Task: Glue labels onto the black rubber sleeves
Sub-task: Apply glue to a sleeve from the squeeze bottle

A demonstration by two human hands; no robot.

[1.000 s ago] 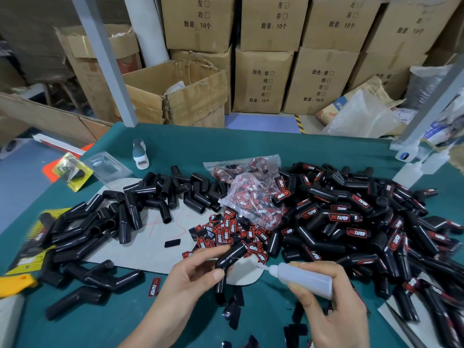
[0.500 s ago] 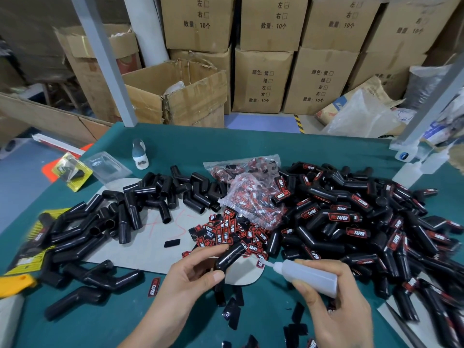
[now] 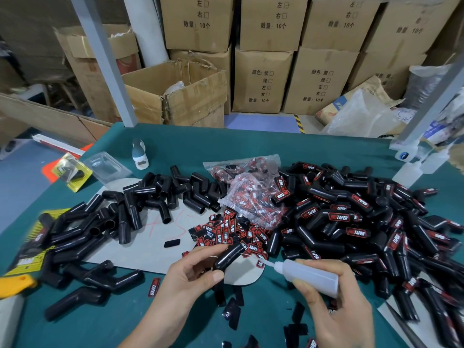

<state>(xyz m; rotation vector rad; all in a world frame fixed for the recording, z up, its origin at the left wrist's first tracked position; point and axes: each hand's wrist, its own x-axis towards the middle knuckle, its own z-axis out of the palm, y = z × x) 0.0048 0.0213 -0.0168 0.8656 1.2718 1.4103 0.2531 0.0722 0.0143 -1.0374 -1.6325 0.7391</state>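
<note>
Green table (image 3: pixel 326 149), two hands (image 3: pixel 193 275), one sleeve (image 3: pixel 229 254)

Black rubber sleeve (image 3: pixel 229 254) tilted, held above loose red-black labels (image 3: pixel 227 232); glue bottle (image 3: pixel 308 275) nozzle beside it.

L hand (image 3: pixel 194 273) pinches a black rubber sleeve (image 3: pixel 229 254) tilted over the green bench (image 3: pixel 296 146); R hand (image 3: pixel 334 301) grips a translucent glue bottle (image 3: pixel 310 277), nozzle pointing toward the sleeve. Loose red/black labels (image 3: pixel 231 232) lie just behind, w/ unlabelled sleeves (image 3: pixel 105 222) piled at left, labelled sleeves (image 3: pixel 351 222) at right.
</note>
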